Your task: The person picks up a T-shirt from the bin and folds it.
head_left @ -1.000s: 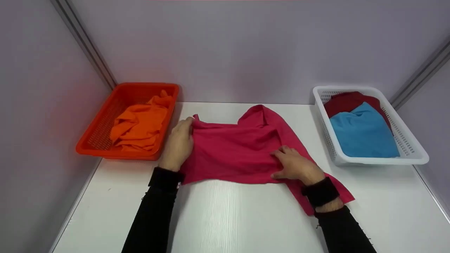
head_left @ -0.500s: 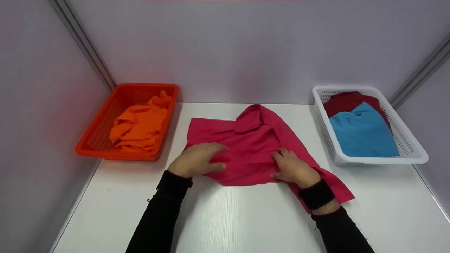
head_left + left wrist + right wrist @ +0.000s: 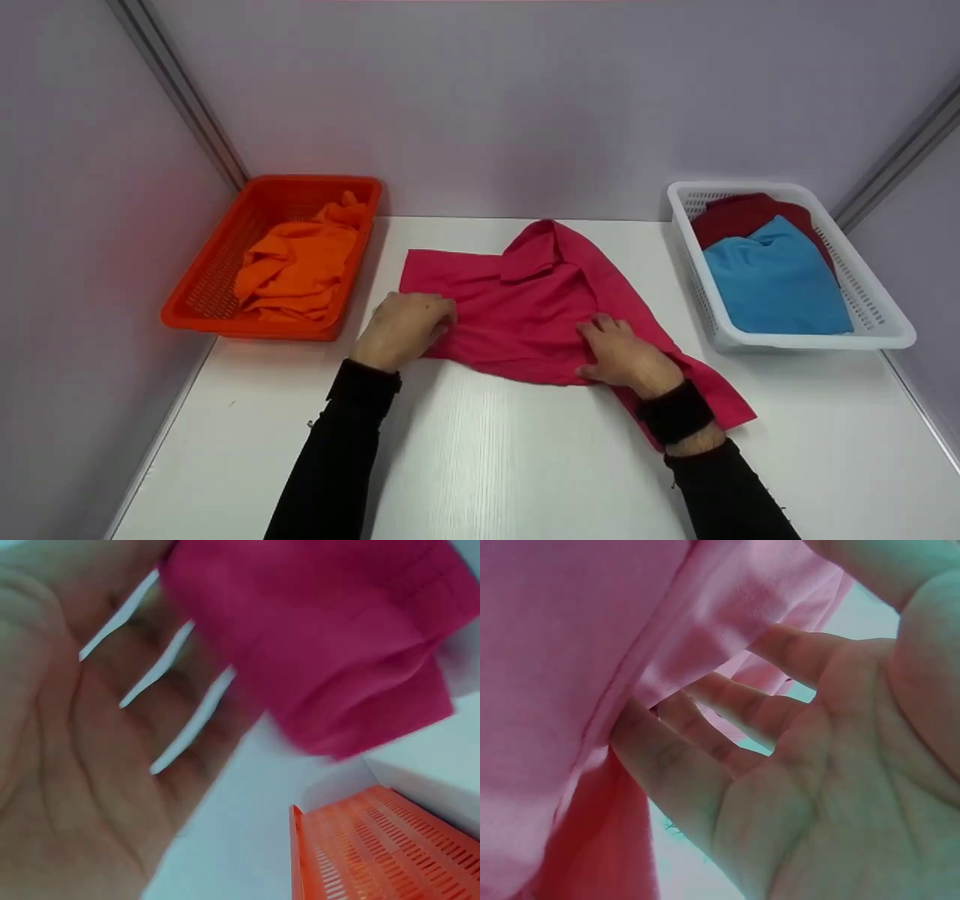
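A crumpled pink shirt (image 3: 517, 322) lies across the middle of the table, one part folded over and a long flap running down to the right. My left hand (image 3: 405, 326) pinches its near left edge, thumb against fingers; in the left wrist view the pink cloth (image 3: 322, 645) hangs from the fingertips. On the right side of the shirt, my right hand (image 3: 630, 360) rests with fingers spread and touching the fabric. The right wrist view shows those loosely extended fingers (image 3: 682, 780) against the folds, their tips partly hidden by cloth.
An orange basket (image 3: 187, 311) with orange cloth (image 3: 300, 266) stands at the back left. At the back right is a white basket (image 3: 810, 341) holding a dark red cloth (image 3: 750, 214) and a blue cloth (image 3: 776, 281). Grey walls (image 3: 525, 105) enclose the white table (image 3: 480, 457).
My left hand let go of the far left corner, came nearer over the shirt, then shifted left, drawing the near edge along. The right hand stayed almost still.
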### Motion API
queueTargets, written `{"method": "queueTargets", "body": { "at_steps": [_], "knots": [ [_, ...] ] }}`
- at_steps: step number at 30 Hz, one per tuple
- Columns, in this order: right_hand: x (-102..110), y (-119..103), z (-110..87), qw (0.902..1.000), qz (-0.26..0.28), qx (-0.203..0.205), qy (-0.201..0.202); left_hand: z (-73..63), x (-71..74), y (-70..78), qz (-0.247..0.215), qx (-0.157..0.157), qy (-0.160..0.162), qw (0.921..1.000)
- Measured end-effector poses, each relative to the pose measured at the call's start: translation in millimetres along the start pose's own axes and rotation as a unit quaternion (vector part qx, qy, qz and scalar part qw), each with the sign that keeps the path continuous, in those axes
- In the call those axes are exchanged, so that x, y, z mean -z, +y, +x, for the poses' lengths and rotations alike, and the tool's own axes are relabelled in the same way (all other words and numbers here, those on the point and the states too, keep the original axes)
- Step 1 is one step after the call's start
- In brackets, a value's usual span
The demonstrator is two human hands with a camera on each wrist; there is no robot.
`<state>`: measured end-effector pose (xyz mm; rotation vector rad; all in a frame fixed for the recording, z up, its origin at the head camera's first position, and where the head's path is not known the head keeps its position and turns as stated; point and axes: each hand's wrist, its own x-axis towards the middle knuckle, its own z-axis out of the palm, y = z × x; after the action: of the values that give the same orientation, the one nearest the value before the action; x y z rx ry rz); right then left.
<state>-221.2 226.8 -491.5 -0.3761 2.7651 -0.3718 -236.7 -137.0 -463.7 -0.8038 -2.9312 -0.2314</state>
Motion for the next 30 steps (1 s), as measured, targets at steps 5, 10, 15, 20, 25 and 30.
{"method": "queueTargets", "body": {
  "at_steps": [5, 10, 15, 20, 25, 30],
  "knots": [
    [2.3, -3.8, -2.4, 1.0, 0.003, -0.004, -0.001, 15.6, -10.5, -1.0, 0.076, 0.021, 0.052, 0.9955],
    [-6.5, 6.2, 4.3, 1.0, 0.003, -0.001, 0.001, 18.7, -19.5, 0.8, 0.119, 0.023, 0.062, 0.9908],
    [-2.6, 2.5, 3.0, 1.0, 0.003, -0.006, -0.006, 10.5, -17.9, 1.9, 0.009, 0.007, -0.004, 0.9999],
    [4.5, -4.7, -1.3, 0.9999, 0.004, -0.01, -0.012, 4.6, -22.9, 1.5, -0.04, -0.005, -0.065, 0.997],
    [-13.3, 14.3, 11.3, 1.0, -0.002, 0.001, 0.009, 2.8, -29.1, 0.1, 0.007, -0.035, 0.012, 0.9993],
    [-22.7, 26.6, 19.3, 0.9997, 0.0, 0.011, 0.024, 1.7, -28.2, 0.3, 0.017, -0.022, -0.006, 0.9996]
  ]
}}
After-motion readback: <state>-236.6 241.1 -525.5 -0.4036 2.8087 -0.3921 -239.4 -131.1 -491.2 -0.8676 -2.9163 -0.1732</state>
